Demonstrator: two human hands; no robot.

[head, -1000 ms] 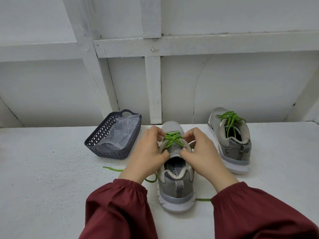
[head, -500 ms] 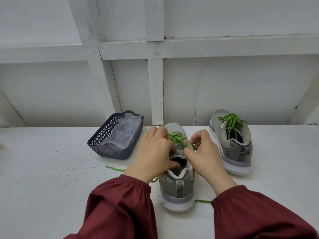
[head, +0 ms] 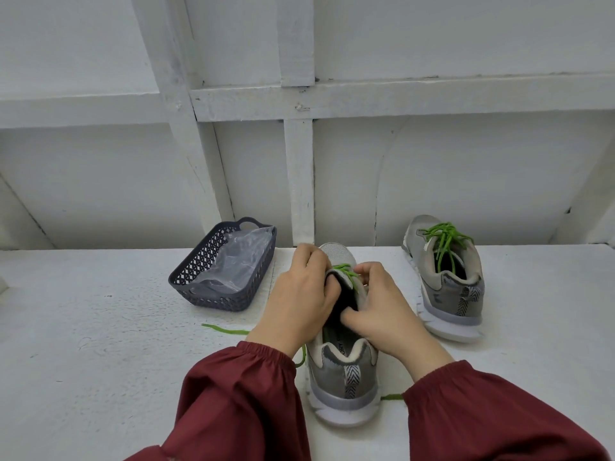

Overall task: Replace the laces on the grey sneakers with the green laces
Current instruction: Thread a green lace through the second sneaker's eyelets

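Left hand [head: 299, 301] is curling over the left flank of the near grey sneaker [head: 342, 377], gripping the upper beside the dark tongue. The right hand [head: 382, 311] is clamping the opposite flank, thumb dipping into the mouth and fingertips bunching at the green lace [head: 346, 271]; whether they are also pinching a strand cannot be told. This shoe is standing on the white table [head: 100, 361], toe pointing to twelve o'clock. Only its lower eyelets are carrying crossings, and the lace tails are trailing off at nine o'clock [head: 226, 329] and five o'clock [head: 392, 397].

At two o'clock the second grey sneaker [head: 446, 277] is already wearing green laces, so the work is seemingly sitting midway through the last shoe. At ten o'clock a dark basket [head: 223, 271] is holding a plastic bag [head: 239, 257].

Next, one tail is probably needing to be picked up, its tip fed through the next free eyelet and drawn snug while the other hand is steadying the upper.
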